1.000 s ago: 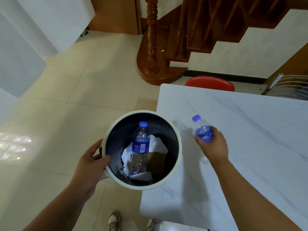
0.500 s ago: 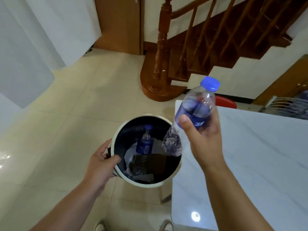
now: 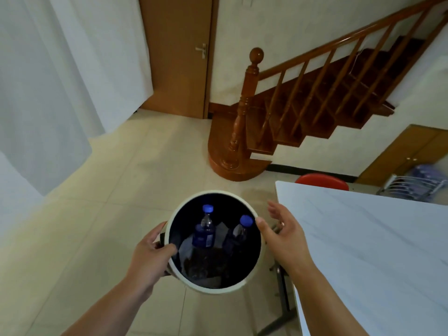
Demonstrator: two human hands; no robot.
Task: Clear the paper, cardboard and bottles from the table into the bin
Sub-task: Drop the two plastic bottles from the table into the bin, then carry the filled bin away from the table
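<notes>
A round bin with a cream rim and dark inside is held up beside the table's left edge. Two clear bottles with blue caps stand in it: one at the middle, the other leaning by the right rim. White paper and brown cardboard lie under them, dim and partly hidden. My left hand grips the bin's left rim, thumb inside. My right hand is open just right of the rim, fingers spread, holding nothing.
The white marble table fills the lower right, its metal leg showing below the corner. A red stool stands behind it, a wire rack at the far right. Wooden stairs and a door lie beyond the tiled floor.
My right hand carried the second bottle from the table over the bin and let it go; it now stands inside. The hand has opened. The view has tilted upward.
</notes>
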